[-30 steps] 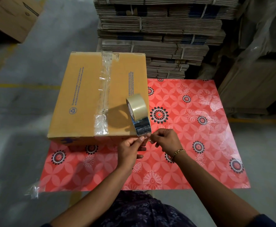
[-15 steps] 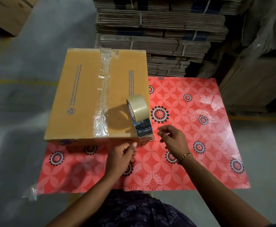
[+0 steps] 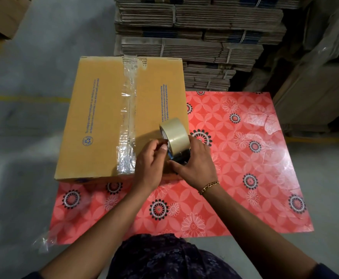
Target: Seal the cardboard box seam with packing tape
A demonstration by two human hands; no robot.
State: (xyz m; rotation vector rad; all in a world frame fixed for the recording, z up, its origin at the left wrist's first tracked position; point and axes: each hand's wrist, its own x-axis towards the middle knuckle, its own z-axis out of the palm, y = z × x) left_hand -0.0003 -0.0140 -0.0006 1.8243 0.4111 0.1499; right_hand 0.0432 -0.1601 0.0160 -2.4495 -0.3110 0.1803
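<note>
Now moved up onto one beige packing-tape roll (image 3: 175,135) at brown cardboard box (image 3: 104,121) near-right corner: left hand (image 3: 151,164), right hand (image 3: 194,164), both gripping it.

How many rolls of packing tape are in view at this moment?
1. The tape roll stands on the near right corner of the cardboard box, between the left hand and right hand. Others could be hidden out of frame.

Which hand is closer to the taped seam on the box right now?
Left. The left hand sits just right of the taped seam at the box's near edge. The right hand is farther right, on the tape dispenser.
</note>
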